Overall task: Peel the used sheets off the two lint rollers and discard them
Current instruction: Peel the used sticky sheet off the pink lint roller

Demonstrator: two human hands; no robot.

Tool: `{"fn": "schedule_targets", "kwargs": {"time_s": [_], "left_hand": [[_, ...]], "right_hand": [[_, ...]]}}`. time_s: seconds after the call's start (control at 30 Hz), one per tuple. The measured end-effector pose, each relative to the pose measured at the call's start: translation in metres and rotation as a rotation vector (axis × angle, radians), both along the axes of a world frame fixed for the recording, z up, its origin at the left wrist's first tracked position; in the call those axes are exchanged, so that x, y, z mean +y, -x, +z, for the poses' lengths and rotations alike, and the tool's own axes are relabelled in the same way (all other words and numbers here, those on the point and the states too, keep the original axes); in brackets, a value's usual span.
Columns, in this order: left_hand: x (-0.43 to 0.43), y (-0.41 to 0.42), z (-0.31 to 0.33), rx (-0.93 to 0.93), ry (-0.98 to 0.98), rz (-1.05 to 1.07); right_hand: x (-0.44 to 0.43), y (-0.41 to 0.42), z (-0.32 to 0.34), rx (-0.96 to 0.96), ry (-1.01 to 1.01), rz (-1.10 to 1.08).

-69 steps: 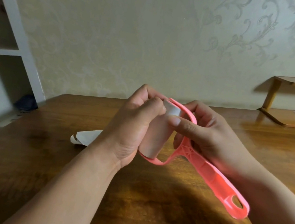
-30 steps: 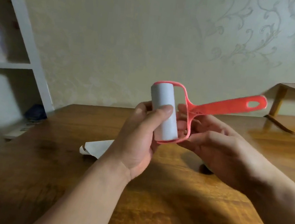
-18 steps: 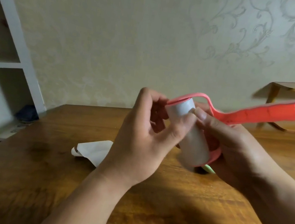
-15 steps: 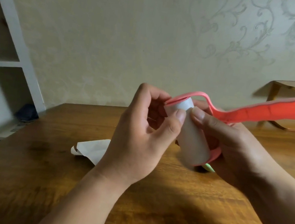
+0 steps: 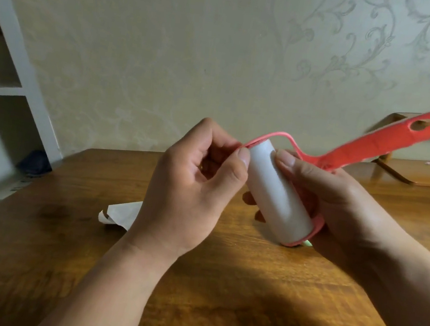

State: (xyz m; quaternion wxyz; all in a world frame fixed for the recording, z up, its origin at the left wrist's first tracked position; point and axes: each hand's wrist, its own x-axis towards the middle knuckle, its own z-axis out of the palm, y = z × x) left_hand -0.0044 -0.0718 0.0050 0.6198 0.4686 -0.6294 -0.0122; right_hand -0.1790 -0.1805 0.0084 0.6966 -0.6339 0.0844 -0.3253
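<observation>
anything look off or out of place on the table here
Only a curled white sheet lying loose on the table beyond the left hand, not yet discarded. The red lint roller, held by that hand and the right hand, looks undamaged.

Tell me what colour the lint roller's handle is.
The handle is coral red, clearest in the head view.

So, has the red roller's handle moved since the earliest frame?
Yes: the red roller's handle swung up from low over the table to point up-right, its tip now before the wooden shelf.
</observation>
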Motion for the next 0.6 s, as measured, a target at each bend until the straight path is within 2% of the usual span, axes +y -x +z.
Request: {"fn": "schedule_targets", "kwargs": {"time_s": [0.17,0.4,0.6], "left_hand": [[-0.0002,-0.0046,0.0001,-0.01,-0.006,-0.001],[-0.004,-0.0078,-0.0023,0.07,0.016,-0.073],[-0.0029,-0.0057,-0.0018,0.092,-0.005,-0.096]], "right_hand": [[-0.0027,0.0019,0.0025,0.069,-0.114,0.089],[-0.0032,0.0045,0.0033,0.039,-0.185,0.149],[-0.0059,0.0051,0.0017,0.061,-0.108,0.122]]}}
